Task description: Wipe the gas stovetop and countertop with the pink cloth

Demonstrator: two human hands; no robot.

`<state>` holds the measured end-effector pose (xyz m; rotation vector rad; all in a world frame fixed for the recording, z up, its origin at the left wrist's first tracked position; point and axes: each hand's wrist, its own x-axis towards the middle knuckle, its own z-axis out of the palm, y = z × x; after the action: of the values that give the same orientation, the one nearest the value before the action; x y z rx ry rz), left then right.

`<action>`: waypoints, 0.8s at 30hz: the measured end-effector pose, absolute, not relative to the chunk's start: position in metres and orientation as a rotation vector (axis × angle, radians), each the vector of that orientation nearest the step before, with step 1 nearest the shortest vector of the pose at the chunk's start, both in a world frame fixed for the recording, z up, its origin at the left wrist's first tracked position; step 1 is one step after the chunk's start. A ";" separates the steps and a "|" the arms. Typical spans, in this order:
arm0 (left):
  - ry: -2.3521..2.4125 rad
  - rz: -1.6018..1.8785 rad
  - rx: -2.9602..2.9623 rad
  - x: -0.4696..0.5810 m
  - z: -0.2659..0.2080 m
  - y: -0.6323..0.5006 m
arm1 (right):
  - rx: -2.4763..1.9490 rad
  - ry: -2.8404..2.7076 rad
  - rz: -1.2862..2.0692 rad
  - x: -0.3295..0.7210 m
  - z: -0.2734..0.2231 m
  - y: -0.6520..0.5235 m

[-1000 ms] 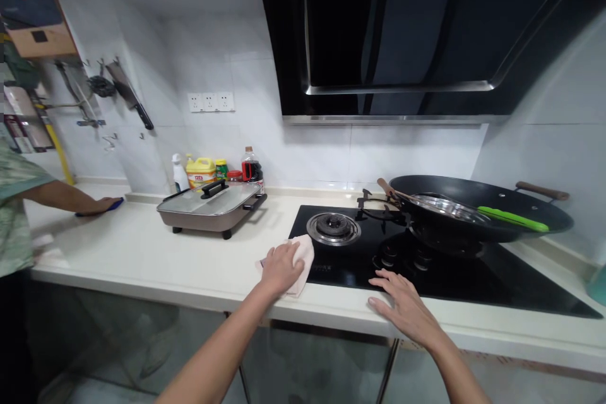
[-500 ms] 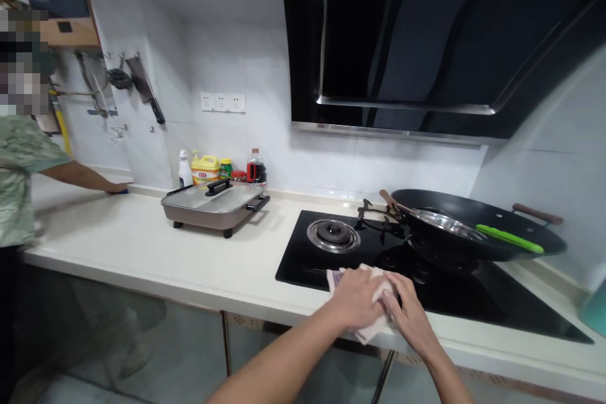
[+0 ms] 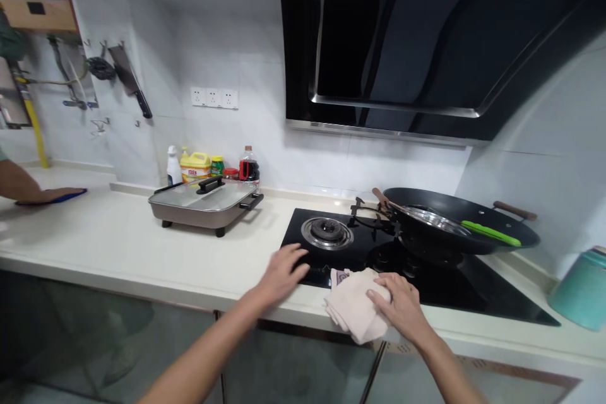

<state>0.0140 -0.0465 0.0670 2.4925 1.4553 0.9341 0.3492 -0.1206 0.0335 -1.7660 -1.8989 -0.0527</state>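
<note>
A folded pale pink cloth (image 3: 356, 306) lies over the front edge of the black gas cooktop (image 3: 341, 268) and the counter lip. My right hand (image 3: 398, 302) grips its right side, thumb on top and fingers curled over the edge. My left hand (image 3: 283, 273) holds nothing; its fingers are spread at the cooktop's front left corner, apart from the cloth. Behind the hands is a bare burner (image 3: 327, 233). A black wok (image 3: 504, 227) rests tilted on the right burner, with a shiny metal lid (image 3: 433, 219) and a green-handled utensil (image 3: 491, 233) in it.
An electric pan (image 3: 199, 214) with a glass lid stands on the white counter (image 3: 108, 240), bottles (image 3: 249, 167) behind it. A range hood (image 3: 392, 107) overhangs the cooktop. A teal canister (image 3: 581, 290) is at right. At far left, another person's hand (image 3: 59, 194) presses a blue cloth (image 3: 72, 196).
My left hand has let go of the cloth and moved left, fingers opening. The cloth now lies flatter under my right hand. The view has shifted right; the other person's body has left it.
</note>
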 end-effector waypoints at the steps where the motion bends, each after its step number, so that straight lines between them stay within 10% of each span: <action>1: 1.595 0.949 2.462 -0.009 0.068 -0.042 | -1.790 -1.972 -0.071 0.347 0.040 -0.120; 16: 1.993 0.643 2.411 -0.081 0.042 -0.020 | -1.532 -2.314 -0.083 0.187 0.075 -0.079; 24: 1.996 0.569 2.416 -0.087 0.044 -0.020 | -1.883 -2.060 -0.182 0.285 0.061 -0.090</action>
<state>-0.0866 -0.0203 0.0440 2.4160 1.9958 0.5688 0.2851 -0.0903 0.0615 -1.8830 -2.0604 -0.1815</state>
